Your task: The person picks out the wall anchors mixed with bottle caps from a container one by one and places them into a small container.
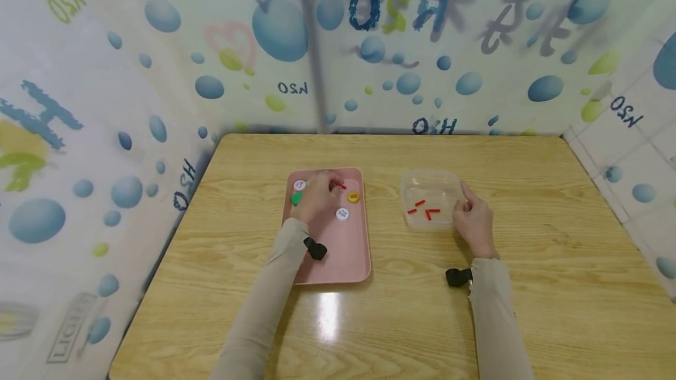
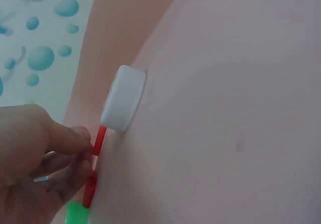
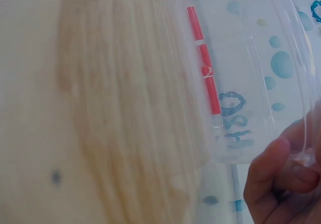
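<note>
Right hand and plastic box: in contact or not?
Touching. The right wrist view shows the right hand gripping the rim of the plastic box between thumb and fingers.

Your left hand (image 1: 315,198) hides part of the pink tray (image 1: 340,257), the left wrist view crops a green cap (image 2: 76,214), and one white cap (image 1: 342,214) bears print too small to read

tray (image 1: 338,260)'s on the left of the table (image 1: 554,192), box (image 1: 430,183)'s off to the right with a gap between, sticks (image 1: 434,210) lying in it. left hand (image 1: 315,193) is over the tray's far half, caps (image 1: 353,197) either side, single stick (image 2: 100,141) in its fingers. right hand (image 1: 475,223)'s on the box's right edge, wall (image 1: 369,113) behind everything
</note>
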`<move>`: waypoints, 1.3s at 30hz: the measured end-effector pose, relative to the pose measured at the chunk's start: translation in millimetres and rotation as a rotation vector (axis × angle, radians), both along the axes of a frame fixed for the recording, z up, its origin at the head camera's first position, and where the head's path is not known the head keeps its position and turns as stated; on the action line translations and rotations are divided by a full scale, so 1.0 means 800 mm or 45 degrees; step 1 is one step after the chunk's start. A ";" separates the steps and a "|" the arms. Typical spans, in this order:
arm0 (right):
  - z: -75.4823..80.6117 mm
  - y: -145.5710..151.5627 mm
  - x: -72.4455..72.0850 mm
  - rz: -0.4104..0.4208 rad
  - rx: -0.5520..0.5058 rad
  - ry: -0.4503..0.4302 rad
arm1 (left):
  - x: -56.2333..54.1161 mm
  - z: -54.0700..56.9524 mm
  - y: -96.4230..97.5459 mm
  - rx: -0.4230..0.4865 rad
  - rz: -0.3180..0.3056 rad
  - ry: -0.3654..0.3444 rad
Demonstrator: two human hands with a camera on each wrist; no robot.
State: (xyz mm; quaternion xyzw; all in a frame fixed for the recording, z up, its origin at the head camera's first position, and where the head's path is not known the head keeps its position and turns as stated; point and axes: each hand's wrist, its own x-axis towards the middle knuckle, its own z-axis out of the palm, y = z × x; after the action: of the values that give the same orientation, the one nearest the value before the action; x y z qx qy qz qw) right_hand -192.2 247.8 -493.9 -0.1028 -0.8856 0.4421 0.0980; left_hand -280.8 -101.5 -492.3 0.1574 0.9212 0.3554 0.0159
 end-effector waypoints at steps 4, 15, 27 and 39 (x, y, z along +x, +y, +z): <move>0.001 0.000 0.001 0.014 -0.006 0.005 | 0.000 -0.001 0.001 -0.026 -0.010 0.032; 0.000 -0.001 0.003 0.030 -0.018 0.010 | 0.002 0.000 0.004 -0.066 0.017 -0.002; 0.000 0.000 0.003 0.031 -0.008 0.012 | 0.002 0.004 0.006 -0.064 -0.066 0.080; 0.001 0.000 0.004 0.032 -0.021 -0.012 | 0.013 0.019 0.000 0.108 -0.050 -0.098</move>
State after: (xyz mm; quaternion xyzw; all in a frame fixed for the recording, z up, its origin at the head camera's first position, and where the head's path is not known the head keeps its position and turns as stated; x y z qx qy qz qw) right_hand -189.3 247.8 -493.5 -0.0945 -0.8836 0.4501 0.0875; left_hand -270.7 -101.5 -477.0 0.1622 0.9008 0.3996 0.0515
